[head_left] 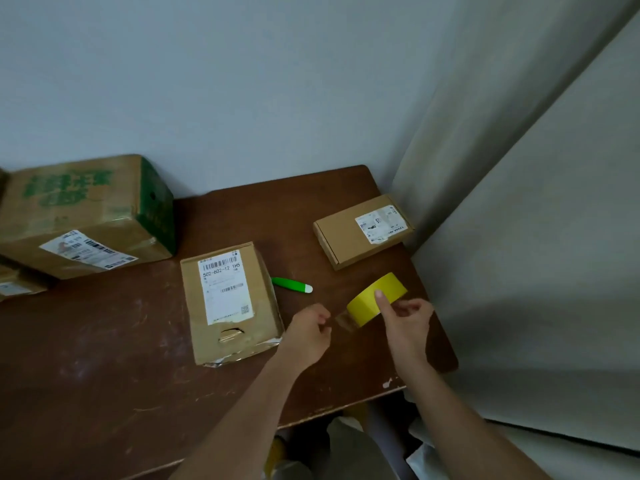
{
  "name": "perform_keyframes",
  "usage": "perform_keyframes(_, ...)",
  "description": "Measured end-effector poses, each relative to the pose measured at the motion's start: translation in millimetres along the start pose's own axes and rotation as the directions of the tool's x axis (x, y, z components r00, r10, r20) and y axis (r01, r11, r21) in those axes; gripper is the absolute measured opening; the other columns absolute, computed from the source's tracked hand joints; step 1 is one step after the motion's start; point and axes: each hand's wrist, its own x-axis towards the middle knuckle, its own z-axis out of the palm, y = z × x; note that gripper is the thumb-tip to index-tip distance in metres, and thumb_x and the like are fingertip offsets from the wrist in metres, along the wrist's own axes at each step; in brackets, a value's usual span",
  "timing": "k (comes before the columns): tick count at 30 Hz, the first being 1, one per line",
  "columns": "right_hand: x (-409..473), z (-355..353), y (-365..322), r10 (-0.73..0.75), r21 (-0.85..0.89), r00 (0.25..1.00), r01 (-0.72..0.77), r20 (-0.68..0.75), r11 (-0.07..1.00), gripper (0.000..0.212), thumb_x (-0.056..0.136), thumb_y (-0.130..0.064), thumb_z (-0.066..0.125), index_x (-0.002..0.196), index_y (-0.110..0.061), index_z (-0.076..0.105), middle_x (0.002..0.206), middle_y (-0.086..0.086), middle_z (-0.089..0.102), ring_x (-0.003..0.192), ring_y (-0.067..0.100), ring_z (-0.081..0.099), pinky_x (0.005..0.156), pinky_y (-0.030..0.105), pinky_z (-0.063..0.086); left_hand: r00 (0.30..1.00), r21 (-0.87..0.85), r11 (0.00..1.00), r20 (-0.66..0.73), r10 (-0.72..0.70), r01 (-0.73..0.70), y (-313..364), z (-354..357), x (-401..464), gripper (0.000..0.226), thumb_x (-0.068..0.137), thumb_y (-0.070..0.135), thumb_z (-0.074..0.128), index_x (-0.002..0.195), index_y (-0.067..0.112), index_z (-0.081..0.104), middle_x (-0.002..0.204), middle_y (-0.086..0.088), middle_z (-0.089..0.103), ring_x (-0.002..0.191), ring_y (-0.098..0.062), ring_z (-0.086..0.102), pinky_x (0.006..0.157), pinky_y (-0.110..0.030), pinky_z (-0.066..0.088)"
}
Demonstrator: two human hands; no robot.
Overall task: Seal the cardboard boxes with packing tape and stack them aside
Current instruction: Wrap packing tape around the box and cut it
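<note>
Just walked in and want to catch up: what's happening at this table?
A person is getting tape ready to seal boxes. The right hand holds the yellow tape roll above the brown table, while the left hand pinches its pulled-out free end. The middle box, the small flat box and the large green-printed box sit untouched. A green cutter lies beside the middle box.

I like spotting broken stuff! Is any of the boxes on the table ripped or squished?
Yes. The middle box has a torn hole near its front edge, just below the white label, and that front edge looks crumpled, with shiny tape peeling there. The small flat box by the wall looks neat.
</note>
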Motion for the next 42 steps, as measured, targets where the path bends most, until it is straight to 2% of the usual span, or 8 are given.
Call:
perform_keyframes(9,48,16,31,0.021,-0.251,0.889,0.107,0.457,0.962,0.067,0.047,-0.086,0.075,0.108,-0.06,0.062,0.127,-0.004,0.054,0.122,0.021,0.054,0.106,0.05,0.045,0.989,0.267,0.953,-0.065,-0.129,0.142,22,45,49,0.038,0.095,0.03,0.05,0.133,0.031,0.051,0.142,-0.005,0.029,0.126,-0.034,0.027,0.105,-0.045,0.027)
perform_keyframes(12,47,13,16,-0.04,-0.2,0.834,0.178,0.551,0.963,0.039,0.065,-0.049,0.089,0.095,-0.031,0.072,0.105,-0.002,0.065,0.102,0.017,0.065,0.094,0.048,0.053,0.991,0.283,0.951,-0.085,-0.107,0.127,21,50,53,0.031,0.096,0.034,0.048,0.126,0.037,0.054,0.144,-0.001,0.024,0.123,-0.029,0.024,0.104,-0.044,0.022)
perform_keyframes(15,37,3,13,-0.058,-0.1,0.801,0.146,0.595,0.984,0.051,0.067,-0.043,0.085,0.108,-0.014,0.073,0.104,0.003,0.074,0.099,0.015,0.07,0.091,0.047,0.055,0.995,0.239,0.969,-0.098,-0.035,0.057,11,47,50,0.015,0.093,0.029,0.055,0.097,0.043,0.059,0.144,0.01,0.027,0.12,-0.022,0.023,0.094,-0.035,0.021)
perform_keyframes(19,34,1,-7,-0.104,0.101,0.824,0.057,0.557,0.993,0.022,0.087,-0.011,0.076,0.108,-0.017,0.074,0.106,-0.004,0.077,0.104,0.01,0.071,0.085,0.027,0.056,0.995,-0.036,0.998,-0.088,-0.047,0.044,9,41,55,0.012,0.087,0.023,0.072,0.093,0.033,0.071,0.124,0.021,0.041,0.113,-0.016,0.032,0.091,-0.029,0.021)
perform_keyframes(23,47,4,-38,0.008,0.332,0.879,-0.188,0.477,0.924,0.032,0.094,-0.014,0.066,0.122,-0.029,0.063,0.112,-0.002,0.075,0.108,0.016,0.069,0.09,0.035,0.056,0.982,-0.638,0.752,0.035,-0.183,0.163,35,28,59,0.022,0.085,0.001,0.071,0.073,0.019,0.068,0.083,-0.01,0.067,0.081,-0.021,0.066,0.082,-0.034,0.051)
perform_keyframes(31,41,-14,-50,0.109,0.434,0.869,-0.345,0.483,0.832,0.032,0.091,-0.003,0.065,0.1,-0.033,0.062,0.119,0.003,0.07,0.117,0.026,0.061,0.102,0.063,0.045,0.924,-0.618,0.688,0.243,-0.294,0.381,70,-11,43,0.011,0.088,-0.003,0.067,0.093,0.004,0.061,0.07,-0.005,0.066,0.061,-0.01,0.067,0.058,-0.018,0.054)
perform_keyframes(37,41,-15,-53,0.027,0.388,0.914,-0.199,0.406,0.9,0.086,0.089,-0.002,0.069,0.149,-0.048,0.03,0.111,-0.005,0.074,0.112,0.013,0.064,0.103,0.059,0.046,0.945,-0.535,0.779,0.193,-0.263,0.326,80,-51,21,0.008,0.09,-0.001,0.066,0.086,0.006,0.064,0.069,-0.004,0.066,0.065,-0.01,0.066,0.063,-0.02,0.054)
perform_keyframes(42,25,-3,-58,-0.028,0.413,0.869,-0.206,0.493,0.887,0.088,0.089,-0.002,0.067,0.146,-0.056,0.027,0.118,0.0,0.071,0.116,0.017,0.064,0.097,0.055,0.051,0.924,-0.579,0.723,0.178,-0.338,0.376,68,-74,-5,0.006,0.091,-0.001,0.064,0.096,0.002,0.064,0.069,-0.005,0.066,0.061,-0.008,0.064,0.06,-0.017,0.053)
